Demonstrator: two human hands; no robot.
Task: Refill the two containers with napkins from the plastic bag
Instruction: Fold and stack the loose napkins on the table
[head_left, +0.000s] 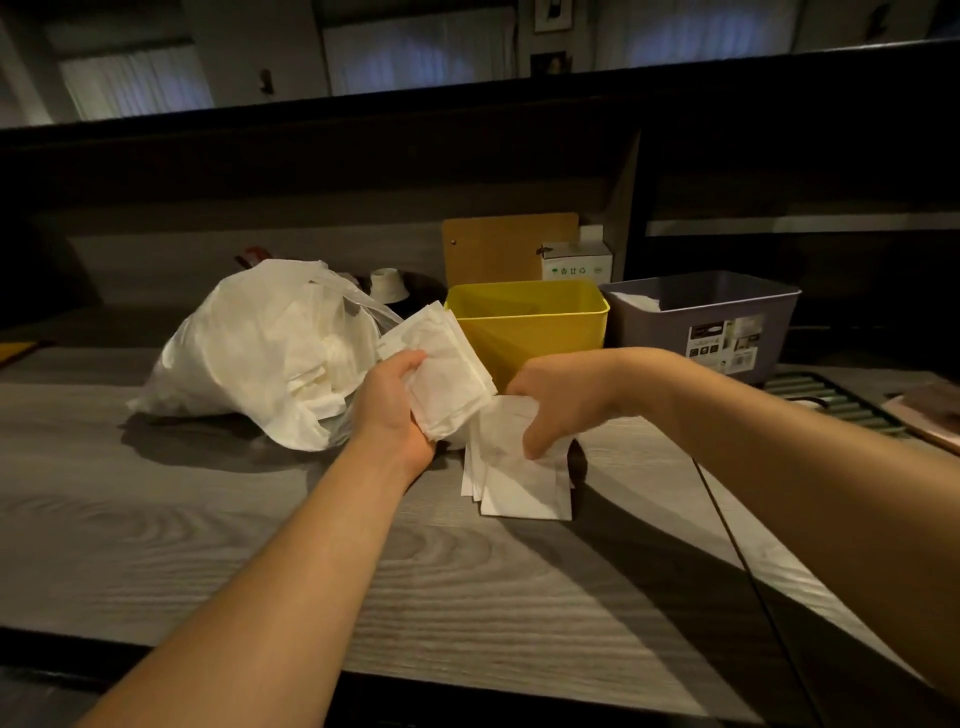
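Note:
A white plastic bag full of napkins lies on the grey wooden counter at the left. My left hand grips a thick stack of white napkins just in front of the yellow container. My right hand holds a second bunch of napkins whose lower edges rest on the counter. The yellow container's inside is hidden from here. To its right stands a grey container with some white napkins showing at its left end.
Behind the containers lean a brown board and a small white box. A dark ridged mat lies at the right, and a black cable runs over the counter. A raised dark ledge closes the back.

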